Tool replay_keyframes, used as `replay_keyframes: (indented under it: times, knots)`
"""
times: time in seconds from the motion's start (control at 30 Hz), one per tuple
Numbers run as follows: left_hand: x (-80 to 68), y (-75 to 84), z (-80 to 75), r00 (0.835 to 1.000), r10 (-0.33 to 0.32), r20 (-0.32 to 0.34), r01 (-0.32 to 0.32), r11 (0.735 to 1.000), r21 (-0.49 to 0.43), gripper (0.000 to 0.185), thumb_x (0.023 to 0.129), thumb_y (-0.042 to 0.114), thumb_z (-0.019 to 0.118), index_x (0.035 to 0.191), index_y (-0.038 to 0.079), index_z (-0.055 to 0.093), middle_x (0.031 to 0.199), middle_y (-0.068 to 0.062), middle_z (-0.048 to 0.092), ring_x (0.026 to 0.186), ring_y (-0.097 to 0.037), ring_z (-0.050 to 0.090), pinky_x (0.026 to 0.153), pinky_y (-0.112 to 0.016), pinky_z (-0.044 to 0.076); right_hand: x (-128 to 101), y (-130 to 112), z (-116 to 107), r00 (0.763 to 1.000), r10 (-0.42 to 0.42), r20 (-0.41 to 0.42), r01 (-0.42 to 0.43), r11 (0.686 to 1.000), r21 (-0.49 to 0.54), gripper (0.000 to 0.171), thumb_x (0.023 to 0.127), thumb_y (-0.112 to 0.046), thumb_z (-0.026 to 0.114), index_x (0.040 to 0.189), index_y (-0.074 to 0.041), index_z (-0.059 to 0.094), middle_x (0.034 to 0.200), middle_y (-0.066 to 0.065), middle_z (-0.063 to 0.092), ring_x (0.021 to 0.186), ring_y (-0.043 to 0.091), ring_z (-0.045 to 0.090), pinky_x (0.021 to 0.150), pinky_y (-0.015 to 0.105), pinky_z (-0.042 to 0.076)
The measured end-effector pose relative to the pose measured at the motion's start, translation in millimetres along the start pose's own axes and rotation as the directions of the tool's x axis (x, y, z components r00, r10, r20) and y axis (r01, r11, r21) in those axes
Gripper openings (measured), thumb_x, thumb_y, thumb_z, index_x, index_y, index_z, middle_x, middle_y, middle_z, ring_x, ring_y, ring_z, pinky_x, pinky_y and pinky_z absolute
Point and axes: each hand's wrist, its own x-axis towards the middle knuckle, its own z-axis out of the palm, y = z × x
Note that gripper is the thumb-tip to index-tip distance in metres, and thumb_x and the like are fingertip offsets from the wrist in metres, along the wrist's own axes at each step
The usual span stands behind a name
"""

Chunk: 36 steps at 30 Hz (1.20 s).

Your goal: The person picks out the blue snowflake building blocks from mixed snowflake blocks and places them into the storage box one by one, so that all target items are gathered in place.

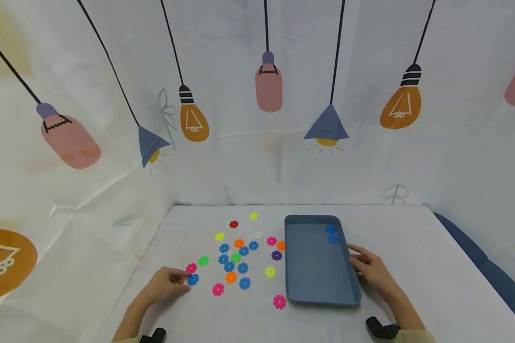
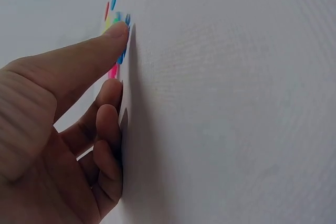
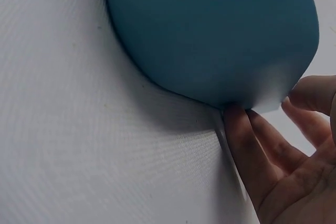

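My left hand [image 1: 165,284] reaches low over the table at the left of the scattered discs. Its thumb and forefinger are parted at the left edge of a blue notched disc [image 1: 192,280]; a pink disc [image 1: 191,268] lies just beyond. In the left wrist view, the thumb [image 2: 92,56] stretches out over the tabletop and the other fingers bend loosely. At the right, my right hand [image 1: 373,271] touches the outer side of a grey-blue tray [image 1: 319,281] with its fingertips. Two blue discs [image 1: 332,234] lie inside the tray, near its far right corner.
Several coloured notched discs are spread left of the tray, among them a green disc [image 1: 236,257], a purple disc [image 1: 276,255] and an orange disc [image 1: 231,277]. The white table [image 1: 322,324] meets a lamp-printed cloth [image 1: 240,166] at its far edge.
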Motion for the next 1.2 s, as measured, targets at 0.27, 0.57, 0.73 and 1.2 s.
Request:
replay_keyframes:
  times: [0.27,0.57,0.73,1.2]
  knots:
    - [1.9,1.9,2.8,1.000,0.021,0.015,-0.021,1.000,0.008,0.039,0.073,0.018,0.085,0.108,0.003,0.073,0.072,0.000,0.057,0.066,-0.015,0.051,0.054,-0.024,0.045,-0.7,-0.2,2.1,1.000,0.006,0.005,-0.006,1.000,0.016,0.052,0.100,-0.018,0.057,0.147,-0.005,0.040,0.129,0.029,0.054,0.104,0.032,0.062,0.079,0.039,0.054]
    - [7.2,4.9,6.2,0.999,0.024,-0.021,-0.024,0.999,0.029,0.034,0.073,0.017,0.086,0.102,0.005,0.075,0.072,0.001,0.057,0.066,-0.015,0.052,0.055,-0.023,0.046,-2.9,-2.2,2.0,1.000,0.024,-0.006,-0.024,1.000,-0.002,0.052,0.100,-0.019,0.055,0.147,-0.004,0.038,0.131,0.030,0.052,0.106,0.033,0.060,0.080,0.040,0.054]
    - [7.0,5.0,9.0,0.999,-0.009,-0.047,0.011,0.999,0.037,0.032,0.070,0.016,0.088,0.098,0.007,0.075,0.073,0.000,0.057,0.067,-0.017,0.053,0.056,-0.024,0.047,-2.8,-1.2,3.3,1.000,0.025,-0.013,-0.025,1.000,-0.018,0.051,0.101,-0.021,0.055,0.147,-0.005,0.039,0.131,0.029,0.052,0.110,0.033,0.058,0.081,0.038,0.053]
    - [8.2,7.4,15.4,0.991,0.028,-0.134,-0.020,0.998,0.060,0.028,0.072,0.017,0.087,0.095,0.008,0.074,0.074,0.002,0.059,0.068,-0.017,0.053,0.058,-0.024,0.048,5.0,3.1,-3.1,1.000,0.011,0.011,-0.012,1.000,0.020,0.054,0.101,-0.026,0.055,0.149,-0.008,0.037,0.133,0.029,0.050,0.105,0.029,0.059,0.076,0.033,0.053]
